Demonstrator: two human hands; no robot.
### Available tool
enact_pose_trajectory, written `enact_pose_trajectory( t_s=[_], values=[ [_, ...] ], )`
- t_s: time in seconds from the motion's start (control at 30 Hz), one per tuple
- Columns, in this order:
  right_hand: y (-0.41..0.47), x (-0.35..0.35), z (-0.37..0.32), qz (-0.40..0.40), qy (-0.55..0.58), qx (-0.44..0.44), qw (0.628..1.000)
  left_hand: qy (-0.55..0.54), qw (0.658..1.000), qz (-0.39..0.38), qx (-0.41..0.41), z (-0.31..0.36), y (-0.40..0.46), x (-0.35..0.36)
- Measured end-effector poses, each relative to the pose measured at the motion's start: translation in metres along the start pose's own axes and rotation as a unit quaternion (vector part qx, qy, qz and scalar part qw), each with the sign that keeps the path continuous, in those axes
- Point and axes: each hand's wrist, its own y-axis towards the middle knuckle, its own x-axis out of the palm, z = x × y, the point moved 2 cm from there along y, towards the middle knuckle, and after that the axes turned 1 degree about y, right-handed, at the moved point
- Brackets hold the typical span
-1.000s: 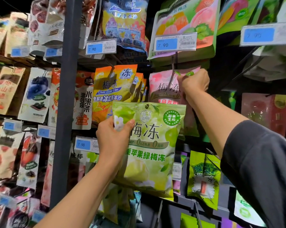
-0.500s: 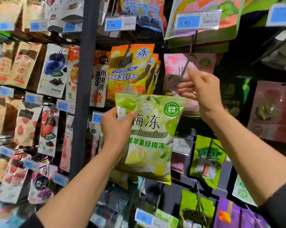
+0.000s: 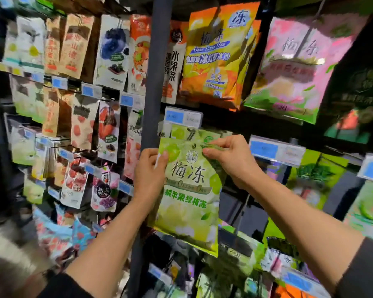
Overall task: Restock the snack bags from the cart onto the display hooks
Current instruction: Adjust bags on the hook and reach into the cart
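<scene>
Two hands work on one green snack bag [image 3: 187, 190], a flat, glossy foil pouch with a crimped top edge, printed with pale green fruit and large dark characters. It hangs upright in front of the display rack, just right of the dark vertical post [image 3: 157, 72], and directly below a price tag [image 3: 182, 118] with a blue panel. Behind its top edge at least one more bag of the same green print [image 3: 181, 132] shows, though blur makes the exact count hard to tell.

The left hand [image 3: 149, 171] grips the bag's upper left corner, thumb laid across the front and fingers curled behind, forearm rising from lower left. The right hand [image 3: 230, 158] pinches the upper right edge between thumb and fingertips, crumpling the foil there, its wrist bent downward and forearm running in from lower right; a dark sleeve covers each arm near the elbow. The hands sit apart, one at each top corner.

Above hang an orange pouch [image 3: 215, 54] with several like it stacked behind, and one pink pouch [image 3: 299, 65] to its right. Left of the post, rows of smaller paper-look and glossy packets [image 3: 110, 50] hang on hooks, each row fronted by small blue tags
</scene>
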Motion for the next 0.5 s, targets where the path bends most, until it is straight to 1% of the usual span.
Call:
enact_pose_trajectory(
  t_s=[0.07,0.13,0.2,0.33,0.4,0.5],
  values=[
    [0.0,0.016,0.019,-0.008,-0.008,0.031,0.999,0.024,1.0,-0.011,-0.007,-0.012,0.002,-0.006],
    [0.003,0.029,0.034,-0.001,-0.005,0.063,0.998,0.075,0.996,-0.041,0.04,-0.014,0.007,-0.009],
    [0.009,0.035,0.039,0.03,0.013,0.086,0.996,0.168,0.976,-0.073,0.117,-0.008,0.015,-0.009],
    [0.034,0.04,0.029,0.083,0.064,0.096,0.99,0.268,0.929,-0.131,0.217,0.003,0.042,-0.003],
    [0.046,0.044,0.022,0.094,0.083,0.102,0.987,0.308,0.907,-0.139,0.251,0.006,0.058,0.0],
    [0.065,0.049,0.022,0.108,0.117,0.098,0.982,0.351,0.885,-0.155,0.266,0.013,0.078,0.004]
  ],
)
